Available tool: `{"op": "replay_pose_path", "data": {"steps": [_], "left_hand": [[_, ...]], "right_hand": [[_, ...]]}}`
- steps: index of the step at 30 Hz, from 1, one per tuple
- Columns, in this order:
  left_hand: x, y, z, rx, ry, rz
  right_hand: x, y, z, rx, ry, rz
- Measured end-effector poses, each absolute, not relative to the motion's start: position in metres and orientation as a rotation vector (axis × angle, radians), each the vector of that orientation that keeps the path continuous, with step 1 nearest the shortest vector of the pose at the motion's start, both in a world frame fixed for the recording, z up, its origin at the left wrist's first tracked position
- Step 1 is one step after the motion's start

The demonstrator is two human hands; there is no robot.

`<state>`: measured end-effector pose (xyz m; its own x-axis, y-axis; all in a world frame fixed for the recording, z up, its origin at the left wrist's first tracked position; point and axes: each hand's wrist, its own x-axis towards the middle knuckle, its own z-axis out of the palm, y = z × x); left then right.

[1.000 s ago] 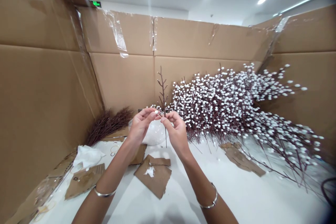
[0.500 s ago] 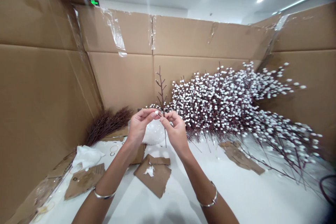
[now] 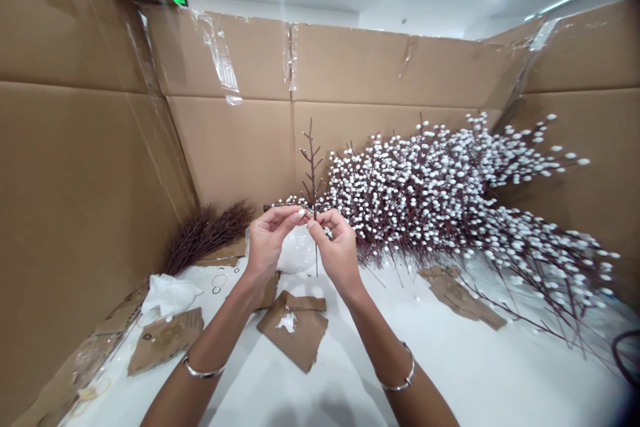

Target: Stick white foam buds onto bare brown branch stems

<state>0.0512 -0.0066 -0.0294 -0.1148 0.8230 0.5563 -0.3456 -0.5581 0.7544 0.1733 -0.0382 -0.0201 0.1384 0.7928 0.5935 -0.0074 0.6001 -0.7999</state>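
pinching a small white bud between thumb and fingertips of the left hand. gripping a bare brown branch low on its stem with the right hand, upright, with forked twigs above and a plain end below. too small to tell any contact between bud and branch.

scarcely changed in grip from a moment ago, with bud and stem still side by side; by judgement, still at fine fingertip work, with little call for wider movement.

backed closely by a clear plastic bag. fronted by a torn cardboard piece between the forearms, topped with a white scrap.

hemmed farther left by crumpled white material and a dark twig bundle; farther right by a dense heap of white-budded branches, with thin stems reaching forward. bounded behind and at both sides by tall cardboard walls. roomiest, seemingly, on the white surface beside the right forearm, short of the trailing stems.
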Motion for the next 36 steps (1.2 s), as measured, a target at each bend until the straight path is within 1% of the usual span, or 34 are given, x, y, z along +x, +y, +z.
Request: {"op": "replay_pose_path", "data": {"steps": [28, 32, 36], "left_hand": [[0.043, -0.005, -0.027, 1.594, 0.656, 1.831], [0.041, -0.005, -0.026, 1.555, 0.689, 1.797], [0.039, -0.007, -0.024, 1.508, 0.755, 1.727]], "right_hand": [[0.173, -0.033, -0.024, -0.808, -1.341, 0.661], [0.176, -0.031, -0.022, -0.785, -1.353, 0.727], [0.18, -0.031, -0.018, -0.743, -1.333, 0.939]]}}
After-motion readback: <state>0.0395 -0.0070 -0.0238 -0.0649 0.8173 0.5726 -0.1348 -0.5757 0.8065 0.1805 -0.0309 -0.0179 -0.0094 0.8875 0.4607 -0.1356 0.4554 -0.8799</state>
